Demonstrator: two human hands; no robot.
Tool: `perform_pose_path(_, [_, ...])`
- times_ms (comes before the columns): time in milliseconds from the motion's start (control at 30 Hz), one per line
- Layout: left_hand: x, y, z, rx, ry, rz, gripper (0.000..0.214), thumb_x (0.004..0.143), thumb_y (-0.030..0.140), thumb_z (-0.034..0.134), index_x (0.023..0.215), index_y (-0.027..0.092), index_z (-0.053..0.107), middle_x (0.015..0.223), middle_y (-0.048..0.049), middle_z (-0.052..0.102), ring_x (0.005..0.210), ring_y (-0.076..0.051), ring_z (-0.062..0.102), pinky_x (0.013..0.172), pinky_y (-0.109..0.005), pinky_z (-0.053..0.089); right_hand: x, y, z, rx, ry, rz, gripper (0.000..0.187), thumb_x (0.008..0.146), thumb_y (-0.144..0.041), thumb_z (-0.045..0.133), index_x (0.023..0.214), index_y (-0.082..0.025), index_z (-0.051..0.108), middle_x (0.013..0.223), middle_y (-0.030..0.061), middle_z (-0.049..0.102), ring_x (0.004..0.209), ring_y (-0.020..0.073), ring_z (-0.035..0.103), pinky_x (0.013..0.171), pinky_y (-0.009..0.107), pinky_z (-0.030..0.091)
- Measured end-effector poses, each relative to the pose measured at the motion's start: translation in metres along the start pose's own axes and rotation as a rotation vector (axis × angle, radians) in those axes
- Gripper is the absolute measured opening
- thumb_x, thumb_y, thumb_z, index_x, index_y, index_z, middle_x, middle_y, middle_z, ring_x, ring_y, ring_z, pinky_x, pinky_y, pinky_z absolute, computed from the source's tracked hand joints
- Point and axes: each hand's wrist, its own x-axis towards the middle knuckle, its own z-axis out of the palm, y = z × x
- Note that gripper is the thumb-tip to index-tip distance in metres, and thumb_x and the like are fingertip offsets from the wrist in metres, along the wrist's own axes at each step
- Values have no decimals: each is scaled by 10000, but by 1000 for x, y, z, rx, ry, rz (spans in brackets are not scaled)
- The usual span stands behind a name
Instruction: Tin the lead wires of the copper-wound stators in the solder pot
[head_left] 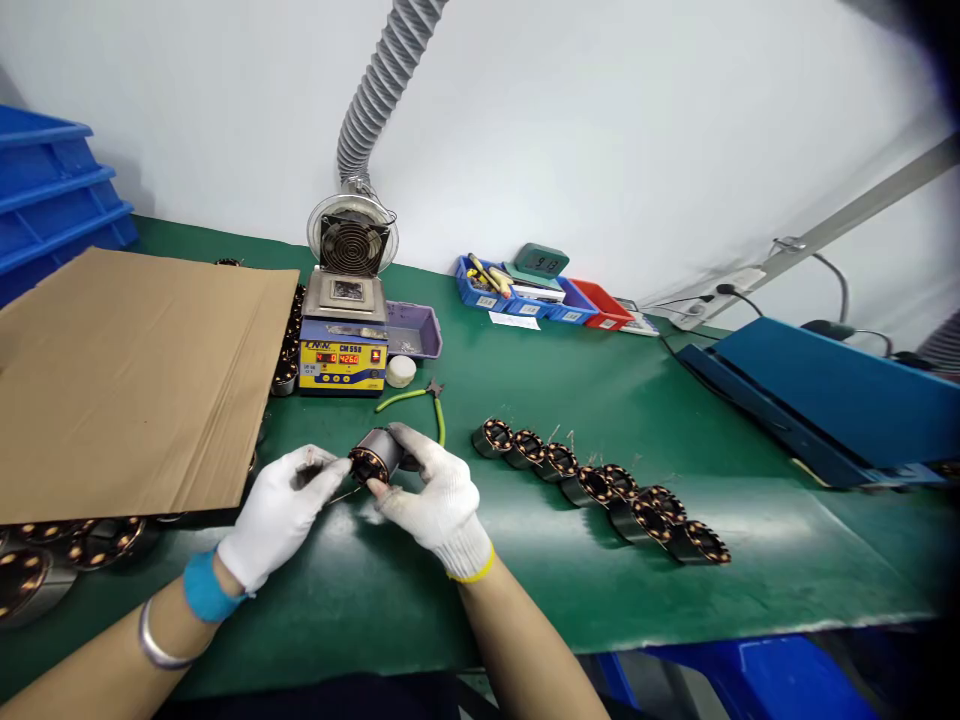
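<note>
One grey metal cylinder with copper windings showing at its open end [381, 452], held just above a green work table [570, 380], in front of the yellow and blue soldering unit marked CM 558 [343, 365]; one right hand in a white knitted glove with yellow cuff edging [439, 495], grasping that cylinder, forefinger over the top, thumb at the lower edge of the wound end; one left hand in a white glove with a blue wristband [281, 510], thumb and forefinger brought together at the left edge of the same end, whether gripping anything cannot be told; one thin wire, just below those fingertips; one pair of green-handled pliers [439, 420], lying open behind the right hand; one round white tub [400, 372], beside the unit; one shallow purple plastic tray [431, 345], behind the tub; several similar copper-wound cylinders [559, 462], set in a slanting line to the right; one large brown cardboard sheet [150, 380], at left, lying over further wound cylinders; one green digital clock [541, 260], at the back among small blue bins [480, 297].
</note>
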Motion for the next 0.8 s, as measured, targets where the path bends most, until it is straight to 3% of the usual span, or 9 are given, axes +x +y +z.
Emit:
perform_pose_path(67, [-1,-4,-3,-31,124,32,427,789,498,616,741,74,584,682,-58,538,622,-122,528,553,-216,444,-1,0,1,14,-7,27,618,647,-373,693,1187,-81,621,1033,97,646,819,156,653,782,209,548])
perform_pose_path(167, [-5,-13,-11,-117,293,48,402,809,490,613,765,95,555,660,-33,509,551,-111,495,483,-225,399,3,3,-1,39,-7,100,639,637,-382,693,1200,-89,616,1012,91,650,784,153,651,744,214,553])
perform_pose_path(267, [-11,-16,-9,-82,285,136,360,865,435,562,720,109,516,649,-25,490,533,-101,483,476,-222,400,23,4,-8,-43,39,76,630,623,-381,694,1194,-126,625,988,68,656,778,155,645,724,224,549])
perform_pose_path(400, [-19,-13,5,136,134,433,208,869,210,553,685,128,500,631,-13,474,572,-82,480,530,-203,403,90,-9,-21,-321,102,-98,621,644,-429,665,1218,-199,607,1064,42,637,904,186,621,832,285,516])
perform_pose_path(467, [-21,-15,11,236,79,618,84,817,122,587,764,143,525,669,-5,499,614,-86,486,578,-223,397,135,-23,-24,-507,71,-160,619,675,-459,635,1245,-226,575,1106,42,616,972,219,595,874,335,491])
perform_pose_path(533, [-22,-19,14,311,66,732,129,780,100,614,859,162,533,715,-1,530,644,-98,494,603,-246,387,181,-39,-22,-687,25,-199,602,705,-469,606,1258,-238,549,1089,59,605,981,251,579,864,380,479])
perform_pose_path(667, [-20,-25,14,389,81,785,191,796,148,612,966,177,530,772,-8,558,690,-121,513,635,-276,388,253,-60,-3,-934,-83,-250,591,690,-439,629,1238,-242,524,1075,95,579,964,291,567,801,419,476])
perform_pose_path(800, [-19,-22,12,448,85,778,226,796,183,596,1002,186,505,805,-12,560,709,-143,517,636,-296,397,281,-63,21,-1047,-182,-275,470,686,-394,629,1112,-209,556,1037,96,581,937,300,578,760,417,492])
